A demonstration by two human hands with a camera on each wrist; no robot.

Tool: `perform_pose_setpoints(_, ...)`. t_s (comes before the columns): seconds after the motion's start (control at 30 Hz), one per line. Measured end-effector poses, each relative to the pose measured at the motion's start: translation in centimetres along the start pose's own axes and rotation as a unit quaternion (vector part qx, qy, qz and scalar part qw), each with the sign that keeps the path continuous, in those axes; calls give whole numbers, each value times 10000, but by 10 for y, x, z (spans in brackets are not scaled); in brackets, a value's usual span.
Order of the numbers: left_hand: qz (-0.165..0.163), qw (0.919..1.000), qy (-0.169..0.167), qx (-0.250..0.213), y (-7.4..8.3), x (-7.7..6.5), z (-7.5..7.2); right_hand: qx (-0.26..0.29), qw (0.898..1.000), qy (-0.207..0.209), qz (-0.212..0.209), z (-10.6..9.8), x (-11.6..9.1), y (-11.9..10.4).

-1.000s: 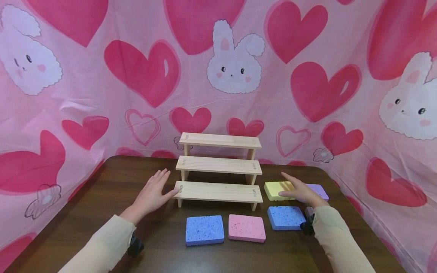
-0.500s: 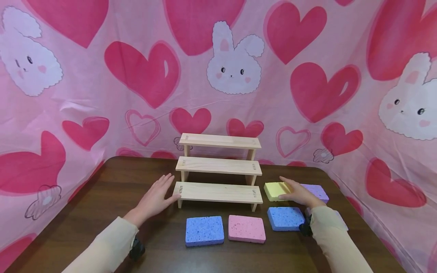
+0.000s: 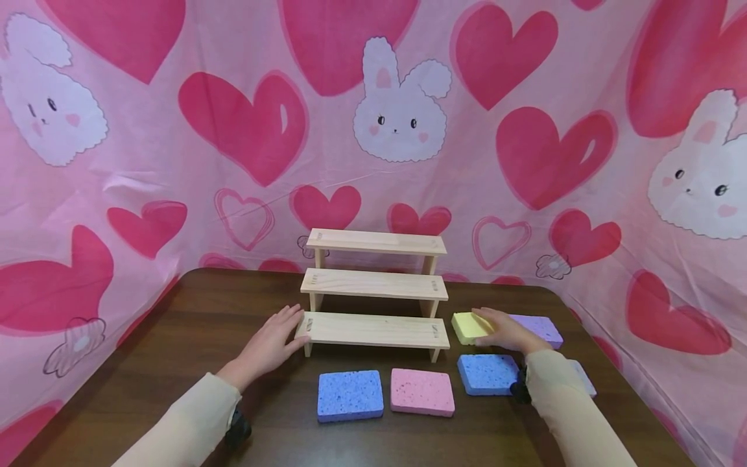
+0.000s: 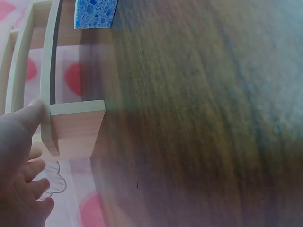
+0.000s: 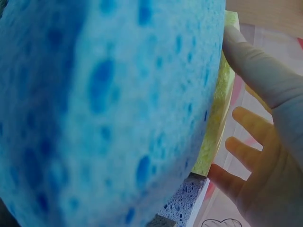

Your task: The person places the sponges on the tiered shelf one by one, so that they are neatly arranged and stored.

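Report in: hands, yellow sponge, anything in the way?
Left hand open at left end of rack; right hand open over yellow sponge. Sponge flat on table. No blockage seen; blue sponge close on near side.

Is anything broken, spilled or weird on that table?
Nothing stands out: no spill shows, the wooden shelf stands upright, and the pink sponge lies flat and whole. The right hand hides part of the yellow sponge, so I can't check all of it.

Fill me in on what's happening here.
A person's left hand touches the left end of the lowest step of the wooden stand. Their right hand is at the yellow sponge, which lies on the table. A blue sponge and a pink sponge lie in front of the stand; more lie to its right.
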State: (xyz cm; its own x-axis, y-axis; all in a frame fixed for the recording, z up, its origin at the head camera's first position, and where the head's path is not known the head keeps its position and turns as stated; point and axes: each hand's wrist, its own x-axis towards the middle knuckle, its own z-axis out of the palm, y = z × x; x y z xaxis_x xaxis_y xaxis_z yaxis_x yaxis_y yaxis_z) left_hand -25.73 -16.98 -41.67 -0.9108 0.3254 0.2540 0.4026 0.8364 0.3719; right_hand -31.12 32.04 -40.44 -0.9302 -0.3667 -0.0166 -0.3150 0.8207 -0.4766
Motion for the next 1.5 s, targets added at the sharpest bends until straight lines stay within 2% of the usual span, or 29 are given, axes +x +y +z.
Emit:
perform_pose_setpoints(0.17,76,10000,-26,-3,-1,1,1,-262,9996,-79,32,1,3,0)
perform_pose_setpoints(0.43,-11,9998,-218,-32,0,3,4,-398,9985,-282,242,-1,4,-1)
perform_pose_setpoints(0.83,-27,9995,-319,-81,2,3,2,-830,9958,-370,106,-5,10,-2)
perform_pose_setpoints(1.23,-89,9994,-314,-115,3,1,2,-673,9961,-390,406,-3,10,-3)
perform_pose_setpoints(1.5,-116,9995,-270,-141,3,-1,1,-650,9972,-237,298,0,11,0)
